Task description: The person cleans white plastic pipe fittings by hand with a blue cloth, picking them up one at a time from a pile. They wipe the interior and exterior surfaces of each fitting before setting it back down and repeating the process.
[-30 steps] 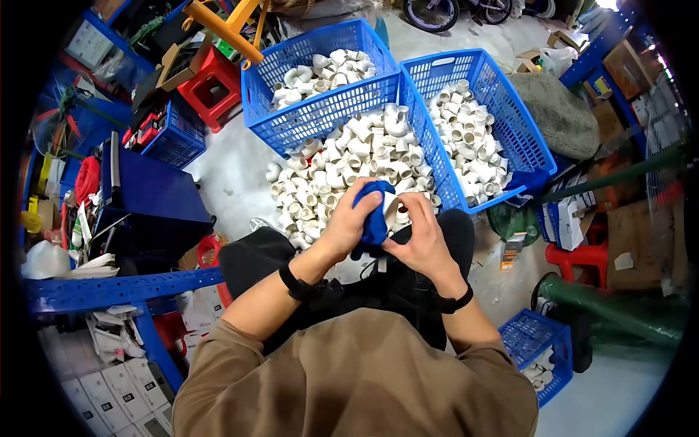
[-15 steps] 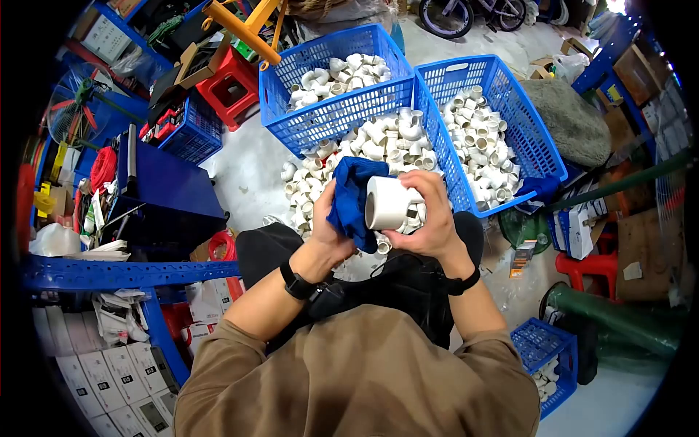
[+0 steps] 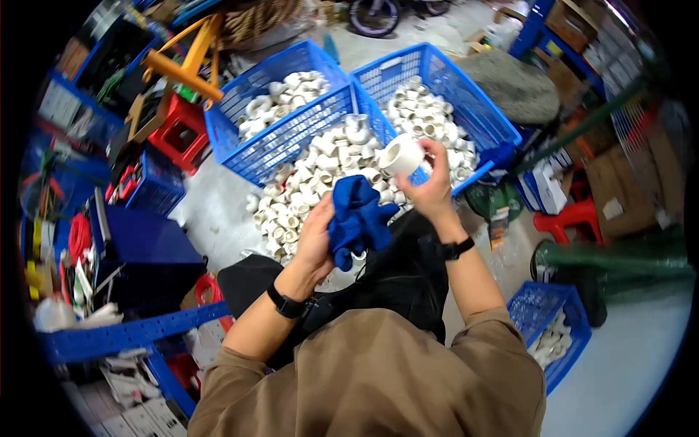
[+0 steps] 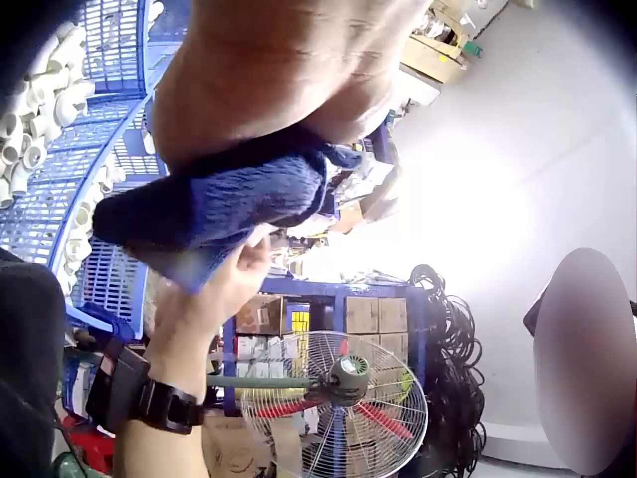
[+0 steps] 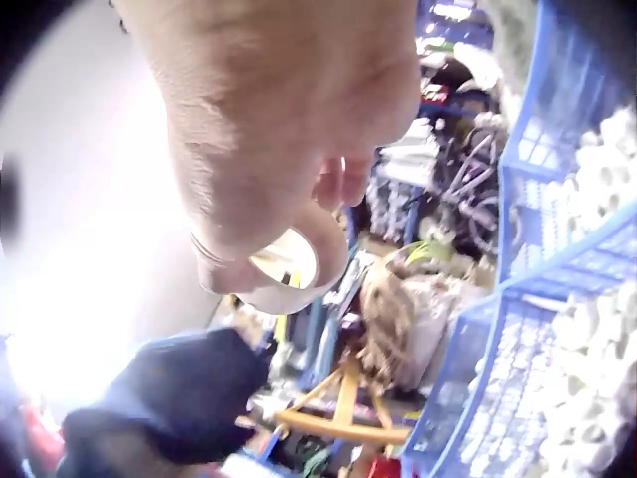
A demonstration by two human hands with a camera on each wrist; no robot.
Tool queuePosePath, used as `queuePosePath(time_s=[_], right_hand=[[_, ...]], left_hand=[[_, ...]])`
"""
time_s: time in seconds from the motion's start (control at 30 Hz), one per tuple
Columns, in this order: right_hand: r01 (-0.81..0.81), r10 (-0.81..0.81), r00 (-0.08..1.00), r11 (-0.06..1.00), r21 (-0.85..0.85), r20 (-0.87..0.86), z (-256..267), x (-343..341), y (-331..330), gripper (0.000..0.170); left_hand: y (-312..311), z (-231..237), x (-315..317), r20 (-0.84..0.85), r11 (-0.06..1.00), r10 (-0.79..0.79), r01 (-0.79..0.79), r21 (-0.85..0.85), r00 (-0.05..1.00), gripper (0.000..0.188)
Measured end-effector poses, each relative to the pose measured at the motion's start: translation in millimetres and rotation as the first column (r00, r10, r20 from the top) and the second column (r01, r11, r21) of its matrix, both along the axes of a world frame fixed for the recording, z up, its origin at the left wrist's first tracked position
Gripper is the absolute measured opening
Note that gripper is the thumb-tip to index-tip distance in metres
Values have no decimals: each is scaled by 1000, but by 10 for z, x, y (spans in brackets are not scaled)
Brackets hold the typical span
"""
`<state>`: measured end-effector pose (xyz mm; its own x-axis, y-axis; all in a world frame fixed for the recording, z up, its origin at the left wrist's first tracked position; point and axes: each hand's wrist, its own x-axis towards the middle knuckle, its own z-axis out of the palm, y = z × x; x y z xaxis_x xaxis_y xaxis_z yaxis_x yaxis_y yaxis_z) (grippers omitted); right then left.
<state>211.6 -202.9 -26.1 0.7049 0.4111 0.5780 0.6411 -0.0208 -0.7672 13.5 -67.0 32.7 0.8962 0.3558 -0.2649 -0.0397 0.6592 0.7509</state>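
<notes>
My right hand (image 3: 431,192) pinches a white plastic pipe fitting (image 3: 405,156) by its side, its round opening turned to the left. It is held up over the near edge of the right blue crate (image 3: 477,109). In my left hand (image 3: 314,237) is a bunched blue cloth (image 3: 358,222), gripped above my lap. The left wrist view shows the cloth (image 4: 239,199) hanging from the fingers. In the right wrist view the rim of the fitting (image 5: 284,299) shows below the fingers, which hide part of it.
A heap of white pipe fittings (image 3: 320,171) lies in front of my knees. Behind it stands another blue crate (image 3: 280,135) holding more fittings. A small blue crate (image 3: 535,306) sits at the right, and a red stool (image 3: 180,131) at the left.
The fitting has come away from the cloth, and my right hand has carried it forward and to the right. My left hand keeps the cloth over my lap. The head view has turned somewhat.
</notes>
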Motion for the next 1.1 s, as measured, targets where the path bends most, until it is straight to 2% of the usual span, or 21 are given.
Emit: queuePosePath(time_s=[0.07, 0.13, 0.17, 0.23, 0.27, 0.33, 0.37, 0.4, 0.47, 0.53, 0.57, 0.6, 0.67, 0.7, 0.73, 0.8, 0.83, 0.93, 0.97, 1.03, 1.1], right_hand=[[197, -144, 944, 968, 155, -297, -413, 414, -352, 62], [472, -399, 812, 878, 76, -426, -1004, 933, -993, 47], [598, -349, 679, 774, 210, -646, -1265, 1110, -1359, 43], [760, -210, 465, 594, 265, -860, -1601, 1298, -2349, 45], [721, -125, 618, 482, 497, -776, -1644, 1185, -2718, 45], [930, -335, 367, 153, 335, -868, -1769, 1041, -3591, 44], [839, -336, 542, 166, 518, -770, -1873, 917, -4083, 49], [888, -406, 446, 89, 452, -797, -1922, 726, -4496, 59], [957, -351, 114, -212, 198, -929, -1701, 371, -4917, 69], [915, -397, -94, -396, 78, -913, -1187, 106, -4576, 79], [928, -453, -75, -357, 104, -888, -1300, 99, -4663, 69], [929, -458, -79, -356, 102, -886, -1471, 182, -4691, 69], [951, -385, 293, 26, 307, -875, -1870, 477, -4694, 53], [924, -307, 379, 171, 341, -873, -1860, 672, -4435, 45], [873, -215, 450, 309, 377, -867, -1770, 877, -3980, 36], [758, -26, 502, 495, 425, -864, -1216, 1063, -2823, 28], [668, 72, 561, 550, 502, -825, -1029, 1089, -2228, 27], [286, 109, 610, 894, 346, -785, -588, 909, -667, 28], [116, 136, 586, 961, 249, -799, -494, 822, -253, 29], [-225, 201, 532, 970, 92, -823, -639, 779, 456, 33], [-370, 135, 443, 928, -44, -886, -981, 733, 1068, 31]], left_hand=[[108, -128, -27, 9, 994, -65, 66, -89, 998, 50], [136, 45, -38, 117, 972, -52, 78, -224, 992, 59], [215, 56, -61, 134, 968, -52, 82, -235, 990, 71], [371, -16, -173, 212, 945, -2, 71, -320, 977, 80], [449, -69, -223, 257, 945, 40, 47, -323, 966, 82], [693, -229, -347, 259, 967, 150, -87, -238, 954, 82], [818, -282, -442, 296, 966, 159, -86, -245, 942, 82], [923, -318, -509, 335, 965, 167, -84, -250, 927, 82], [1088, -405, -607, 323, 954, 280, -224, -200, 904, 71], [1178, -283, -600, 535, 995, -98, 68, 76, 839, 65], [1068, -195, -584, 498, 934, 145, 47, -353, 855, 62], [1076, -190, -575, 494, 933, 148, 45, -358, 857, 62], [1118, -210, -577, 371, 943, 227, -109, -313, 900, 62], [1092, -241, -566, 327, 957, 282, -287, -32, 902, 60], [1023, -226, -534, 320, 954, 291, -298, -30, 901, 60], [910, -152, -469, 368, 822, 291, -427, 376, 883, 56], [960, -224, -489, 417, 854, 229, -387, 349, 880, 58], [1039, -338, -558, 340, 863, 404, -477, 167, 849, 60], [1071, -366, -546, 335, 853, 371, -461, 246, 866, 59], [1077, -366, -518, 298, 864, 432, -485, 134, 851, 59], [1166, -493, -540, 244, 864, 484, -503, 17, 840, 57]])
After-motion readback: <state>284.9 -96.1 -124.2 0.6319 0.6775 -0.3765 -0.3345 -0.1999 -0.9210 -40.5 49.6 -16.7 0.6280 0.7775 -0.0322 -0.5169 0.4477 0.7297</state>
